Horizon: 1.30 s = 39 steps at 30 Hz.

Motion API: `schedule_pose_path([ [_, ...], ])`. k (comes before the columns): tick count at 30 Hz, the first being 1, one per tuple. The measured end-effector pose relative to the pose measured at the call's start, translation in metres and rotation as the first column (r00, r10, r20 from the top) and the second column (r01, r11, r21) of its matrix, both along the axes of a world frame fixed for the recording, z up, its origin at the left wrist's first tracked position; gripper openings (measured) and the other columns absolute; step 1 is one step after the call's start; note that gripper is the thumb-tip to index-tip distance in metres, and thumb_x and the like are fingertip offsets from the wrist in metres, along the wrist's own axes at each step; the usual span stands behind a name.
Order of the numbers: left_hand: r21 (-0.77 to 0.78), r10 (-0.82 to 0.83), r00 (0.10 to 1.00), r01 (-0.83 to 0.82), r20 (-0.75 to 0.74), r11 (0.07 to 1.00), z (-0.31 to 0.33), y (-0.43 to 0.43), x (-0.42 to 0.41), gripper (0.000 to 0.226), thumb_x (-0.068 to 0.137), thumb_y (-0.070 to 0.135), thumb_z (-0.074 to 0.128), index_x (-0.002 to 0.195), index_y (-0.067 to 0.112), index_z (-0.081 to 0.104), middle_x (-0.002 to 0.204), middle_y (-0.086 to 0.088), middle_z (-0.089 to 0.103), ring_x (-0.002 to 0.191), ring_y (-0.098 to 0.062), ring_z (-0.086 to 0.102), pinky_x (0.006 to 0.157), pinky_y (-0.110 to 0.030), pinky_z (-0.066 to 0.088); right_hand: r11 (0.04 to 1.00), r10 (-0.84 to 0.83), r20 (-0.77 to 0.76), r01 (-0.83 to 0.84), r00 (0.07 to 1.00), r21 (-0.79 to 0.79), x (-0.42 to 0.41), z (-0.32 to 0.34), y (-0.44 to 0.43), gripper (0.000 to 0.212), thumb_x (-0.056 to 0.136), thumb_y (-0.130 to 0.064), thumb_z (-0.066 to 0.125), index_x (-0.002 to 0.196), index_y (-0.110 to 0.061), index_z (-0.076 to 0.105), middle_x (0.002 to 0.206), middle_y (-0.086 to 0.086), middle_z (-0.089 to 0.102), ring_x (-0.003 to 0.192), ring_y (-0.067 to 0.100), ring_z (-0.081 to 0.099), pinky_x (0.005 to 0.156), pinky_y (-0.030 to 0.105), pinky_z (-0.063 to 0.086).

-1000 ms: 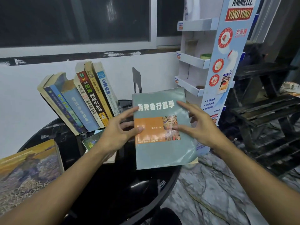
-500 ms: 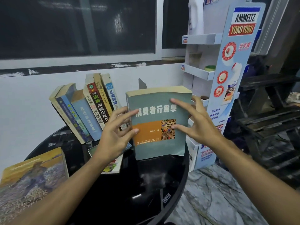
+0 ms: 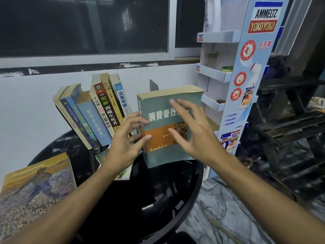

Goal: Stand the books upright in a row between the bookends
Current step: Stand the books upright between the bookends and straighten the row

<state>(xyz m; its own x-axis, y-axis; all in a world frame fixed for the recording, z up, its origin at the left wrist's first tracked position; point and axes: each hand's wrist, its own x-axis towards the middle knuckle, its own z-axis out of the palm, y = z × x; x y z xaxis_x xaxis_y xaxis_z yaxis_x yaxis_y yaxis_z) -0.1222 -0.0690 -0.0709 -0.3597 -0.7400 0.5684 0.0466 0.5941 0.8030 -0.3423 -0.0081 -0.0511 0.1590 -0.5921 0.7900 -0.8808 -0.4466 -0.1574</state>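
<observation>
Item in hand: one thick grey-green book [image 3: 158,106], paperback, standing on its bottom edge on the black round table [image 3: 158,199], long axis vertical, front cover square to me, spine on its left side. It sits straight ahead of me, between my two hands. Left hand [image 3: 123,147]: fingers loosely spread, tips touching the spine edge and the near corner of the cover, not wrapped round it. Right hand [image 3: 197,134]: fingers spread wide across the cover; blurred, so I cannot tell whether the fingertips press the cover or hang just off it. Row of books [image 3: 98,117]: several volumes, spines toward me, all leaning left, set back and to the left of the held book. Dark bookend [image 3: 153,85]: only its top shows, behind the grey-green book's upper left corner; the opposite bookend is not in view. Slot: between the last leaning spine and that bookend, behind and slightly left of the book. Judgement: the book must turn spine-forward and go back into that slot; my left hand lies nearer both spine and row. Also listed, lying flat: large art book [image 3: 35,194] at near left; thin book [image 3: 123,174] under my left wrist. Cardboard display stand [image 3: 246,76] off the table's right.
</observation>
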Motion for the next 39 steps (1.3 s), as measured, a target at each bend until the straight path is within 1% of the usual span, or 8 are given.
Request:
schedule_pose_path([
  [6, 0.051, -0.055, 0.992, 0.061, -0.113, 0.997, -0.004, 0.018, 0.006, 0.040, 0.083, 0.000, 0.072, 0.112, 0.023, 0.057, 0.137, 0.015, 0.057, 0.126, -0.010, 0.061, 0.092, -0.025, 0.057, 0.967, 0.106, 0.133, -0.134, 0.985, 0.217, 0.018, 0.015, 0.013, 0.095, 0.091, -0.051, 0.068, 0.162, -0.032, 0.009, 0.161, 0.000, 0.025, 0.149, 0.012, 0.027, 0.118, 0.039, 0.037],
  [11, 0.017, -0.103, 0.991, 0.105, -0.090, 0.994, -0.005, 0.031, -0.002, 0.062, 0.088, -0.007, 0.069, 0.139, 0.021, 0.047, 0.138, 0.013, 0.062, 0.127, -0.011, 0.060, 0.087, -0.029, 0.060, 0.942, 0.174, 0.249, -0.235, 0.953, 0.242, 0.024, 0.018, 0.023, 0.099, 0.088, -0.046, 0.076, 0.161, -0.038, 0.010, 0.158, -0.006, 0.026, 0.146, 0.007, 0.032, 0.111, 0.041, 0.046],
  [15, -0.013, -0.112, 0.994, 0.112, -0.010, 0.994, -0.009, 0.037, -0.011, 0.069, 0.090, -0.006, 0.069, 0.150, 0.017, 0.043, 0.145, 0.011, 0.058, 0.131, -0.009, 0.057, 0.087, -0.032, 0.060, 0.962, 0.110, 0.235, -0.163, 0.966, 0.218, 0.023, 0.023, 0.026, 0.088, 0.090, -0.042, 0.075, 0.159, -0.034, 0.020, 0.153, -0.007, 0.035, 0.137, -0.007, 0.035, 0.108, 0.013, 0.037],
  [20, -0.016, -0.099, 0.995, 0.100, 0.027, 0.995, -0.016, 0.039, -0.026, 0.072, 0.086, 0.001, 0.076, 0.147, 0.029, 0.049, 0.143, 0.013, 0.056, 0.129, -0.014, 0.058, 0.089, -0.038, 0.061, 0.983, 0.043, 0.293, -0.092, 0.955, 0.156, 0.018, 0.028, 0.026, 0.064, 0.093, -0.038, 0.073, 0.146, -0.026, 0.039, 0.141, -0.008, 0.048, 0.128, 0.001, 0.047, 0.105, 0.034, 0.047],
  [29, 0.022, -0.084, 0.992, 0.083, 0.096, 0.996, -0.031, 0.037, -0.038, 0.079, 0.081, 0.019, 0.082, 0.150, 0.036, 0.046, 0.154, 0.025, 0.036, 0.144, 0.000, 0.036, 0.096, -0.042, 0.059, 0.994, -0.031, 0.333, -0.007, 0.942, 0.114, 0.018, 0.028, 0.028, 0.057, 0.092, -0.033, 0.074, 0.137, -0.025, 0.041, 0.131, -0.008, 0.055, 0.117, 0.008, 0.055, 0.094, 0.033, 0.053],
  [32, 0.018, -0.071, 0.990, 0.069, 0.123, 0.997, -0.040, 0.035, -0.038, 0.082, 0.081, 0.023, 0.083, 0.151, 0.038, 0.043, 0.156, 0.022, 0.034, 0.146, -0.003, 0.034, 0.097, -0.033, 0.057, 0.988, -0.067, 0.329, 0.018, 0.942, 0.150, 0.020, 0.026, 0.028, 0.063, 0.090, -0.035, 0.075, 0.139, -0.030, 0.036, 0.132, -0.007, 0.057, 0.112, 0.010, 0.059, 0.087, 0.021, 0.052],
  [35, -0.049, 0.002, 0.977, 0.009, 0.211, 0.999, -0.051, 0.035, -0.038, 0.086, 0.081, 0.031, 0.084, 0.153, 0.040, 0.038, 0.159, 0.019, 0.033, 0.146, -0.004, 0.035, 0.110, -0.013, 0.039, 0.989, -0.080, 0.357, 0.029, 0.931, 0.147, 0.022, 0.023, 0.028, 0.063, 0.091, -0.031, 0.075, 0.139, -0.031, 0.035, 0.127, -0.005, 0.062, 0.101, 0.010, 0.062, 0.075, 0.006, 0.048],
  [39, -0.031, -0.012, 0.981, 0.018, 0.196, 0.999, -0.055, 0.038, -0.038, 0.087, 0.082, 0.022, 0.084, 0.154, 0.035, 0.038, 0.159, 0.014, 0.034, 0.147, -0.007, 0.035, 0.100, -0.003, 0.039, 0.997, -0.042, 0.399, 0.013, 0.916, 0.075, 0.027, 0.022, 0.030, 0.059, 0.090, -0.022, 0.075, 0.137, -0.026, 0.041, 0.118, -0.009, 0.063, 0.098, 0.007, 0.064, 0.077, 0.024, 0.057],
])
